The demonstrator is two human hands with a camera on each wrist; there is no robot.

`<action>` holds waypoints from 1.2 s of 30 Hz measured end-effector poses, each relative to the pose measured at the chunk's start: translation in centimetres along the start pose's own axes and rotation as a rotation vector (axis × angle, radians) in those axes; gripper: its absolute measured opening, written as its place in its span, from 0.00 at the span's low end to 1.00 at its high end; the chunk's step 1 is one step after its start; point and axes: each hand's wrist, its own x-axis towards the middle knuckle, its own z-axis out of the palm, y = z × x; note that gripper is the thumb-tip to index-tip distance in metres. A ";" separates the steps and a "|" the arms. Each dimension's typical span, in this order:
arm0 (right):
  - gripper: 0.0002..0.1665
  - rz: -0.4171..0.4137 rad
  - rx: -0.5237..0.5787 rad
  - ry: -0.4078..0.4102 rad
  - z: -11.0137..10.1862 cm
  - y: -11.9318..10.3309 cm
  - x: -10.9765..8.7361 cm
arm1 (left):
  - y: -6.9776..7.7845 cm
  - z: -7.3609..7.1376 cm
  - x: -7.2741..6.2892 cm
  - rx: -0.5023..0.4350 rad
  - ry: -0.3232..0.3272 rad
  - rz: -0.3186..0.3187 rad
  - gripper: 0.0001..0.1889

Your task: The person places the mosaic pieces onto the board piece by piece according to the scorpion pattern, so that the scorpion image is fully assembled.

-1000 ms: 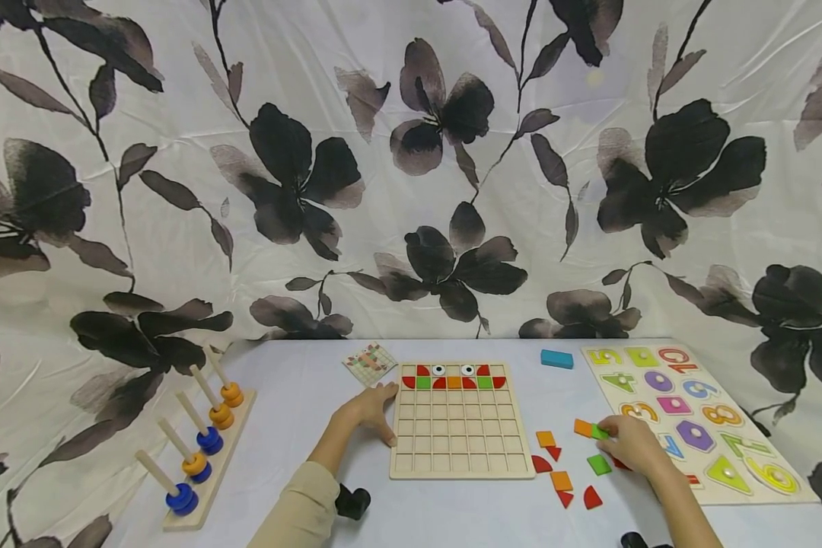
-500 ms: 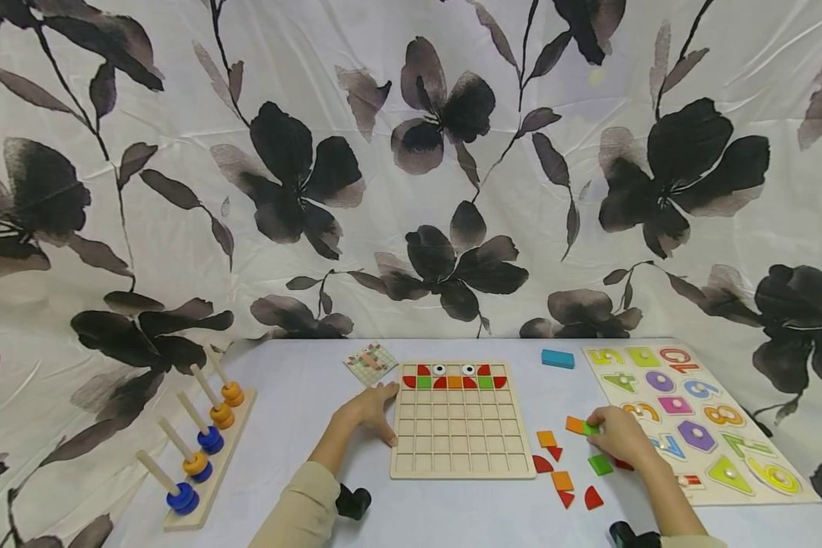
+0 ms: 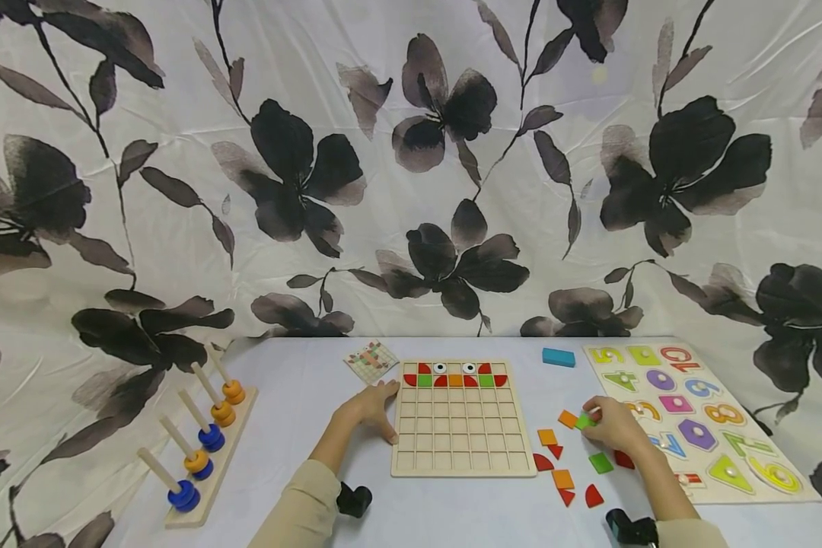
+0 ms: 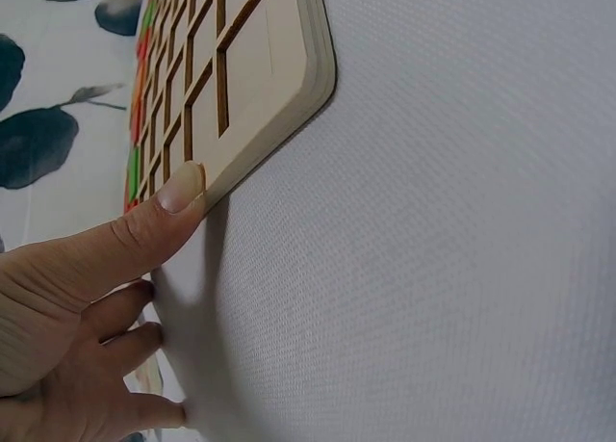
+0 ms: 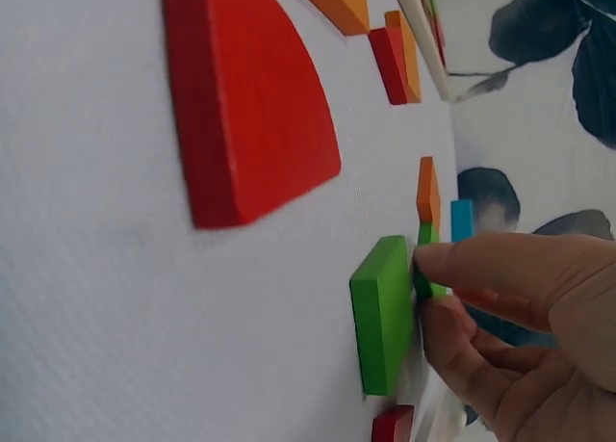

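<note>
A wooden grid board (image 3: 462,434) lies mid-table, its top two rows filled with coloured pieces. My left hand (image 3: 373,411) rests at its left edge, fingers spread; in the left wrist view the thumb (image 4: 178,192) presses the board's rim. My right hand (image 3: 616,426) pinches a green square block (image 3: 584,421) between thumb and fingertips, right of the board. An orange square block (image 3: 567,418) lies against that block's left side. Close by in the right wrist view are a second green block (image 5: 385,312) and a large red quarter-circle (image 5: 265,105).
Several orange and red pieces, such as an orange square (image 3: 562,479), lie between board and right hand. A number puzzle board (image 3: 699,426) is at right, a blue block (image 3: 558,358) behind. A pattern card (image 3: 371,361) and a peg stacker (image 3: 208,464) are at left.
My right hand has moved left and slightly away from me, the green block in its fingertips and the orange square shifting along with it. The left hand has stayed at the board.
</note>
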 end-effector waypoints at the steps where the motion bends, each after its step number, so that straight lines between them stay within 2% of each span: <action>1: 0.23 0.011 0.015 -0.005 -0.1 0.1 0.1 | 0.0 0.0 0.0 -0.001 0.000 -0.003 0.53; 8: 0.21 0.006 0.039 -0.014 0.0 0.3 0.2 | -0.1 -0.1 0.1 0.014 -0.011 -0.001 0.53; 17: 0.13 -0.074 0.009 0.007 0.2 0.5 0.7 | -0.1 -0.1 0.1 0.006 -0.001 0.002 0.53; 24: 0.18 -0.097 0.119 0.014 0.0 0.4 1.1 | -0.2 -0.1 0.2 0.014 -0.004 0.000 0.53; 28: 0.18 -0.130 0.140 0.047 -0.3 0.0 1.4 | -0.2 0.0 0.2 0.010 -0.003 -0.007 0.53; 36: 0.16 -0.155 0.214 0.051 0.4 -1.0 2.2 | 0.0 0.0 0.0 0.012 0.000 -0.005 0.53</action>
